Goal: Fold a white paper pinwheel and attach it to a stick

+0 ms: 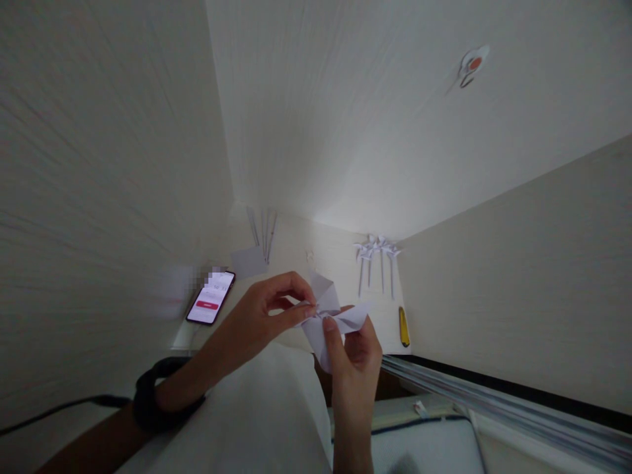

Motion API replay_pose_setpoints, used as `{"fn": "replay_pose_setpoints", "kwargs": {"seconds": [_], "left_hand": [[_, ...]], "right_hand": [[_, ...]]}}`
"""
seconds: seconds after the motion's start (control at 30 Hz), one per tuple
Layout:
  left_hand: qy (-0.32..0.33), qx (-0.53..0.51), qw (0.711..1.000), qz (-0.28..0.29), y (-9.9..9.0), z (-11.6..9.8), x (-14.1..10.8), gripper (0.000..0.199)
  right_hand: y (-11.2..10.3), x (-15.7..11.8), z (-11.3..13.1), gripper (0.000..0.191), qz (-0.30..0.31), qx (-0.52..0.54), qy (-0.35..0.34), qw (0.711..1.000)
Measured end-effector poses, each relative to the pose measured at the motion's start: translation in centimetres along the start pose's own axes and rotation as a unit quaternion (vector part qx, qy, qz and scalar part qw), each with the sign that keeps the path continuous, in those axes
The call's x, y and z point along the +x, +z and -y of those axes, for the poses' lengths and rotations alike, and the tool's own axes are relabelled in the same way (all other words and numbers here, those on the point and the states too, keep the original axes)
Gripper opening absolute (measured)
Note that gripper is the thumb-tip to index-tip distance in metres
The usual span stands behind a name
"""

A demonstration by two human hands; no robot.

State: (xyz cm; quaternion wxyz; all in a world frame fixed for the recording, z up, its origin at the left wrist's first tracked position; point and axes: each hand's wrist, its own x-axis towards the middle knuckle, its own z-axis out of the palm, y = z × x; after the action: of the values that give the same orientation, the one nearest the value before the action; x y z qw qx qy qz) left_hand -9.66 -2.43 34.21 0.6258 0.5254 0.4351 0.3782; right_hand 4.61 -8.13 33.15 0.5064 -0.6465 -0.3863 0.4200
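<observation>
L hand & R hand fingertips both pinching paper pinwheel just below ctr. Prob. v. light, soft, creases easily; hold at hub. From it: finished pinwheels approx. 2 o'clock, yellow cutter 3, phone 9.

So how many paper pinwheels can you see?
5: one pinwheel between the left hand and right hand, four pinwheels on sticks lying farther right; these overlap, possibly hiding more.

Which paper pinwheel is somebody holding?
The big-looking paper pinwheel in the middle, pinched by the left hand and right hand. The other pinwheels lie bunched together on the table, on sticks, with no hand touching them.
</observation>
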Motion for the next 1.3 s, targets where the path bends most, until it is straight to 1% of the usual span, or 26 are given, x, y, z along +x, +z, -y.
{"fn": "replay_pose_setpoints", "kwargs": {"seconds": [0.17,0.33,0.5,0.6,0.73,0.87,1.03,1.3], "left_hand": [[0.009,0.012,1.000,-0.004,-0.03,0.17,0.01,0.009],[-0.001,-0.022,1.000,-0.002,-0.04,0.35,-0.04,0.011],[-0.043,-0.105,0.994,-0.006,0.14,0.24,-0.10,0.028],[-0.066,-0.154,0.986,0.002,0.25,0.28,-0.05,0.038],[-0.103,-0.181,0.978,0.025,0.29,0.47,-0.02,0.049],[-0.117,-0.190,0.974,0.026,0.31,0.48,-0.10,0.056],[-0.104,-0.201,0.973,0.036,0.34,0.37,-0.19,0.057],[-0.093,-0.211,0.971,0.056,0.28,0.38,-0.06,0.051]], "right_hand": [[0.11,-0.11,-0.28,0.021,-0.004,-0.009,-0.015,1.000],[0.12,-0.20,-0.26,0.021,-0.015,-0.028,-0.024,0.999],[0.09,-0.29,-0.21,0.017,-0.002,-0.028,-0.040,0.999],[0.06,-0.35,-0.25,0.017,0.000,-0.025,-0.048,0.999],[0.04,-0.45,-0.29,0.017,-0.004,-0.022,-0.042,0.999],[0.05,-0.50,-0.29,0.020,-0.011,-0.029,-0.049,0.998],[0.14,-0.52,-0.08,0.021,-0.019,-0.039,-0.050,0.998],[0.22,-0.30,0.16,0.020,-0.002,-0.043,-0.058,0.997]]}}
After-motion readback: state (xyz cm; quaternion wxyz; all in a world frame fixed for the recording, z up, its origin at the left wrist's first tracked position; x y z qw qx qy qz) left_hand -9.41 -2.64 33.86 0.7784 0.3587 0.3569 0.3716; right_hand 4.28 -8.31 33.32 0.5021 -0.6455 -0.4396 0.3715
